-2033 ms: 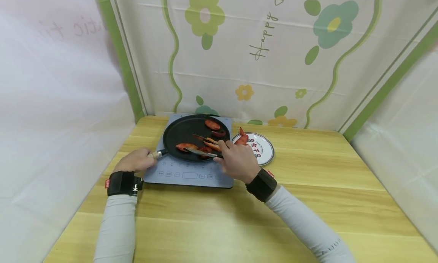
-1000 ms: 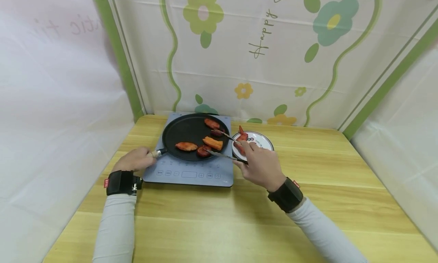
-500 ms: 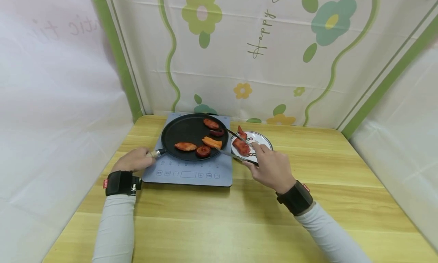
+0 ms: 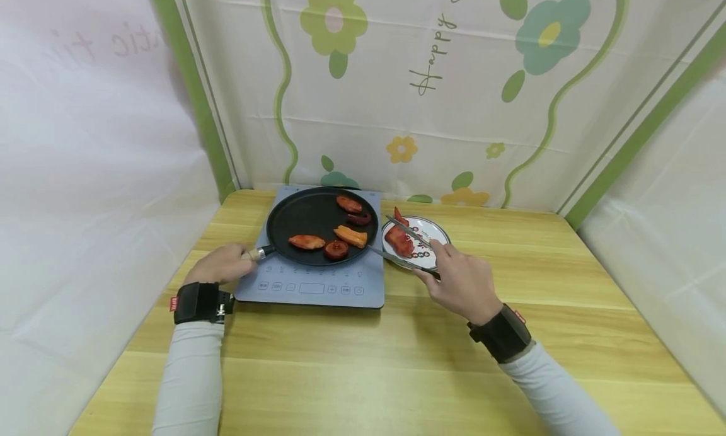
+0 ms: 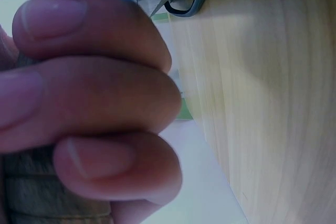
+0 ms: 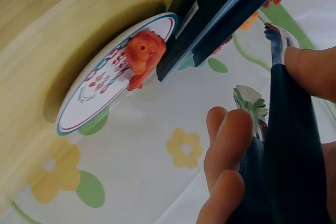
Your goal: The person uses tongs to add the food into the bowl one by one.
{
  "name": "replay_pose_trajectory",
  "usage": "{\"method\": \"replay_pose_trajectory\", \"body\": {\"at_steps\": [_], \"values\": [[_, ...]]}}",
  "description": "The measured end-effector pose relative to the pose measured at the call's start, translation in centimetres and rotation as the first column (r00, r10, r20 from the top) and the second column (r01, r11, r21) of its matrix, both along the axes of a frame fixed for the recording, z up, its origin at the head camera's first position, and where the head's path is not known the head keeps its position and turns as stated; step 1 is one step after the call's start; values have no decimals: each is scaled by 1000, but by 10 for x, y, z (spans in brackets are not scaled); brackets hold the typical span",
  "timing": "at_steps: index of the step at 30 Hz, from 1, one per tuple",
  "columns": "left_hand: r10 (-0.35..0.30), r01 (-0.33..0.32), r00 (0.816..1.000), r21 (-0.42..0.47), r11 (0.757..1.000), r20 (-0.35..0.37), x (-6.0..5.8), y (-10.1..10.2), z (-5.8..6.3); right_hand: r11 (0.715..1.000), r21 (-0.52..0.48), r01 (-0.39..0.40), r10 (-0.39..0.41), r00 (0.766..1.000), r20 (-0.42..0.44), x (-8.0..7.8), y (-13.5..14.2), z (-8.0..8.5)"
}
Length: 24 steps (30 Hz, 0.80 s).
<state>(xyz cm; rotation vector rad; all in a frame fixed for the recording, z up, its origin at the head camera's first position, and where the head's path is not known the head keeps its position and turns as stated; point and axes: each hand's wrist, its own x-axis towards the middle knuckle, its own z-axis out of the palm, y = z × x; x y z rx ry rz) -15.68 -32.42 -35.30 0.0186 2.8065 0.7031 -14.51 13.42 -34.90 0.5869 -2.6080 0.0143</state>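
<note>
My left hand (image 4: 218, 266) grips the handle (image 4: 263, 253) of a flat black frying pan (image 4: 300, 212); in the left wrist view its fingers curl round the wooden grip (image 5: 47, 187). In the pan lie several food pieces: a reddish oval (image 4: 306, 242), an orange piece (image 4: 350, 235), a dark red round (image 4: 336, 250), a curled tentacle-like piece (image 4: 359, 219) and a red piece (image 4: 348, 203). Right of the pan, my right hand (image 4: 462, 281) holds metal tongs (image 4: 399, 259), their arms spread over a white plate (image 4: 437, 234). Red meat (image 6: 144, 53) lies on the plate; nothing is between the tong tips.
The pan stands on a pale blue induction cooktop (image 4: 311, 295) with a touch panel along its front. Beneath is a light wooden table (image 4: 363, 367). A flowered curtain (image 4: 465, 108) hangs behind, and white sheets enclose both sides.
My right hand has drawn the tongs rightward from the food in the pan to over the plate. The food pieces stay in the pan. My left hand keeps hold of the handle.
</note>
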Motion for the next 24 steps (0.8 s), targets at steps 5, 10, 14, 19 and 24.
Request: {"method": "replay_pose_trajectory", "body": {"at_steps": [5,10,14,19,24], "values": [[-1,1,1000,5,1000,1,0,0,0,1000,8,19,-19,999,28,1,6,-3],[-5,5,1000,7,1000,-1,0,1,1,1000,14,22,-22,999,25,2,14,-9],[-1,1,1000,5,1000,5,0,1,2,999,-1,44,-43,995,86,3,20,-13],[3,-3,1000,0,1000,10,-1,0,0,997,-32,76,-70,987,144,2,25,-17],[2,-2,1000,-9,1000,6,-1,0,-2,995,-37,96,-87,978,187,2,27,-21]]}}
